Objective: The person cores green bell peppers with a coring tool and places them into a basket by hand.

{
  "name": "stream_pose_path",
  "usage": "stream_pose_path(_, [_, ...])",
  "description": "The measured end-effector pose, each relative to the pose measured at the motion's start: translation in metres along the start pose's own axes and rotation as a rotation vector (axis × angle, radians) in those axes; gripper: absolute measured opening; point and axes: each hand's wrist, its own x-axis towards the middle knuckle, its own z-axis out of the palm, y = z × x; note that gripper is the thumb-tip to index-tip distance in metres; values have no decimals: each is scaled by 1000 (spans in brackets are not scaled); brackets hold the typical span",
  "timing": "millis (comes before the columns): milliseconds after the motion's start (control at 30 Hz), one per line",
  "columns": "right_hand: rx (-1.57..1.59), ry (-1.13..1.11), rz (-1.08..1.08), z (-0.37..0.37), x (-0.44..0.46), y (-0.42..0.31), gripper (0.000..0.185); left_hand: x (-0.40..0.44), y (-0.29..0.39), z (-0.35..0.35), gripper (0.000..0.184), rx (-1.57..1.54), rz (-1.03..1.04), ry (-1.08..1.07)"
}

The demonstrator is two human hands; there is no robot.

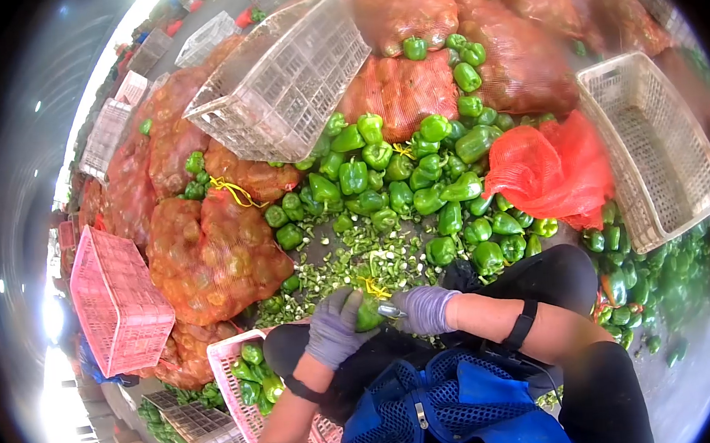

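My left hand [335, 328], in a grey glove, is wrapped round a green bell pepper [368, 313] above my lap. My right hand [424, 309], gloved too, is closed on a short metal tool [391, 310] whose shiny end meets the pepper's side; its exact kind is hidden by the fingers. In front of both hands, cut green stem pieces [358, 258] litter the ground. Beyond them lies a heap of whole green peppers [401, 169]. Yellow string [374, 288] shows just past the held pepper.
Full red mesh sacks [217, 248] stand left and ahead. A grey crate [280, 87] tilts over the heap, and a loose red net [553, 170] lies beside a white crate [654, 147] at right. A pink crate [227, 370] with peppers is by my left arm; another pink crate [118, 300] stands farther left.
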Motion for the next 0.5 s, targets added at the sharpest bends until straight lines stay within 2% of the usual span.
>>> stream_pose_path(100, [-61,-8,34,4,0,-9,31,12,-3,-31,85,-109,-188,-335])
stream_pose_path(233, [-28,80,65,17,1,-16,30,30,-5,-39,82,1,-242,-551])
stream_pose_path(333, [74,128,63,20,6,-11,32,41,-1,-38,80,69,-229,-517])
stream_pose_path(433, [176,176,128,18,18,-5,34,42,6,-24,77,280,-188,-315])
stream_pose_path(500, [191,140,164,15,23,1,34,44,16,-14,78,350,-234,-371])
